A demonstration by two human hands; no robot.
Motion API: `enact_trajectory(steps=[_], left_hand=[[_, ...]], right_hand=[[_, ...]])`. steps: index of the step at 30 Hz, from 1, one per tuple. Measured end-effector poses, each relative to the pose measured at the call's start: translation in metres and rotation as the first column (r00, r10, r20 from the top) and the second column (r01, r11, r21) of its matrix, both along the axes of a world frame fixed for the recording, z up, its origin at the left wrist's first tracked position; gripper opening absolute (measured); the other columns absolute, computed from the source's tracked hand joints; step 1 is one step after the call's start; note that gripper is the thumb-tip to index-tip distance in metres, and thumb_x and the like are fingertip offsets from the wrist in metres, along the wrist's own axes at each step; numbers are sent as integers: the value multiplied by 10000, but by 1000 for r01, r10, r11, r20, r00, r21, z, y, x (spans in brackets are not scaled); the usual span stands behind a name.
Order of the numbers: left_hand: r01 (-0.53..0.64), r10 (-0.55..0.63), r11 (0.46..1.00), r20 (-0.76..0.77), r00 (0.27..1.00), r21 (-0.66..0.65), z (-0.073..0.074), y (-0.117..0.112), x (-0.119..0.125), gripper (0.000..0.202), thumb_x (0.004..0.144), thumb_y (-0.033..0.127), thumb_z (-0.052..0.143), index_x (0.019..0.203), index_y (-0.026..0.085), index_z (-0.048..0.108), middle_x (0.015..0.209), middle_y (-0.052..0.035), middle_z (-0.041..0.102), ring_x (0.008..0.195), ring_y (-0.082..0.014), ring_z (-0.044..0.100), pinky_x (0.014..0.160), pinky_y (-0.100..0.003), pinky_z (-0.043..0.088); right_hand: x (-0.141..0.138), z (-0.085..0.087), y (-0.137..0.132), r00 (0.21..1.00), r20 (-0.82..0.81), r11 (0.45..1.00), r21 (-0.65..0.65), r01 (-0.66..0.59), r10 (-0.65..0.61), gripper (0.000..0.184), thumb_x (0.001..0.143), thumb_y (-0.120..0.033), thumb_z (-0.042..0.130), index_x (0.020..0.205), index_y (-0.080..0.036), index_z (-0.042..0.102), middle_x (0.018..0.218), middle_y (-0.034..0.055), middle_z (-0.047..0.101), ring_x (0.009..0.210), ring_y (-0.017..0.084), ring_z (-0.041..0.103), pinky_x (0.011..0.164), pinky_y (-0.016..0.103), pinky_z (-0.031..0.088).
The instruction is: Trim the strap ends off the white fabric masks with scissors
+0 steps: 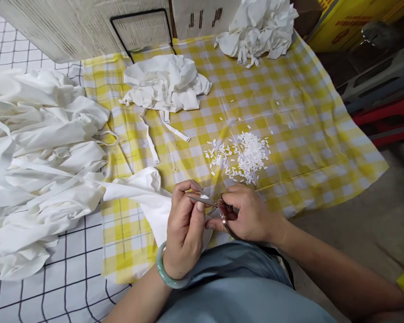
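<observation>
My right hand (247,213) is closed round the handles of a pair of scissors (207,201), whose blades stand apart and point left. Between the blades shows a small white strap end (204,196), pinched by the fingers of my left hand (186,220). From that hand a white cloth garment (158,215) hangs down over my lap and trails left. Just beyond my hands lies a heap of small white cut pieces (251,154), with several scattered around it. Part of the garment is hidden behind my left hand.
A large pile of white garments (37,179) lies at the left. Another crumpled garment (168,83) with loose straps sits ahead, and more white cloth (259,31) at the back right. A yellow checked cloth (309,157) covers the surface. A black wire frame (139,15) leans against a box.
</observation>
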State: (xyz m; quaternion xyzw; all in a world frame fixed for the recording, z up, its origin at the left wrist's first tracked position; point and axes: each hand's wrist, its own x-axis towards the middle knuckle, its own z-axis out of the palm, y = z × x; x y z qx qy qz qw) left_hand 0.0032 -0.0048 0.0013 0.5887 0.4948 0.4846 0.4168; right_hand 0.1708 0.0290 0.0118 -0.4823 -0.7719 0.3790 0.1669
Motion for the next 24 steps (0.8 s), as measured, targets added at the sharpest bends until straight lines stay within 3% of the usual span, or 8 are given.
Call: enact_trajectory(steps=[8, 11, 14, 16, 19, 20, 22, 24], left_hand=[[128, -125, 991, -90, 988, 29, 1, 16, 15, 194, 964, 119, 418, 846, 183, 558, 940, -63, 504, 980, -193, 474, 868, -337, 414], [151, -151, 989, -52, 987, -3, -4, 19, 19, 189, 965, 139, 436, 826, 182, 556, 945, -65, 514, 1004, -192, 482, 876, -325, 419], [120, -121, 992, -31, 992, -38, -4, 19, 21, 211, 973, 171, 437, 796, 179, 552, 977, -78, 528, 1052, -197, 492, 890, -320, 431], [139, -141, 989, -22, 990, -50, 2, 15, 19, 205, 974, 178, 435, 818, 177, 567, 1013, -88, 542, 1067, -196, 513, 904, -321, 448], [273, -275, 961, -38, 961, -51, 16, 10, 3, 187, 971, 172, 426, 913, 182, 604, 1093, -108, 588, 1085, -201, 559, 931, -335, 475], [266, -268, 963, -82, 960, -35, 20, 9, -9, 196, 969, 170, 421, 927, 186, 612, 1101, -111, 605, 1083, -205, 572, 936, -344, 480], [110, -91, 992, -260, 961, 56, 24, 12, -43, 204, 950, 151, 418, 954, 190, 618, 1126, -119, 615, 1095, -222, 577, 959, -380, 472], [-56, 154, 976, -493, 856, 208, 21, 20, -86, 223, 896, 114, 441, 1034, 176, 605, 1222, -150, 578, 1187, -266, 530, 1020, -461, 427]], right_hand=[[20, -9, -8, 986, 47, 987, -25, 160, -159, 462, 764, -502, 718, 509, -173, 520, 518, -27, 488, 535, 98, 424, 550, 242, 317], [29, -15, -12, 966, 28, 951, -173, 257, -256, 494, 760, -508, 711, 482, -172, 479, 480, -50, 419, 494, 82, 370, 506, 236, 287], [31, -17, -12, 919, -68, 865, -373, 337, -387, 421, 761, -515, 700, 569, -177, 538, 493, -59, 428, 482, 85, 379, 471, 225, 316], [26, -16, -12, 884, -201, 844, -443, 303, -423, 334, 696, -470, 770, 745, -184, 605, 614, -41, 545, 555, 111, 481, 516, 234, 407], [9, -14, -9, 843, -411, 866, -486, 120, -347, 435, 631, -379, 835, 938, -215, 574, 879, -6, 628, 738, 148, 593, 659, 260, 505], [2, -13, -9, 844, -430, 873, -480, 87, -320, 383, 675, -377, 807, 920, -218, 558, 888, -4, 624, 749, 147, 600, 671, 259, 509], [-8, -13, -7, 891, -368, 906, -412, 100, -266, 250, 783, -384, 715, 839, -212, 541, 822, -5, 612, 721, 143, 594, 663, 259, 498], [-16, -11, -5, 942, -257, 945, -296, 137, -217, 240, 793, -389, 703, 840, -211, 548, 809, 7, 623, 737, 162, 601, 683, 284, 494]])
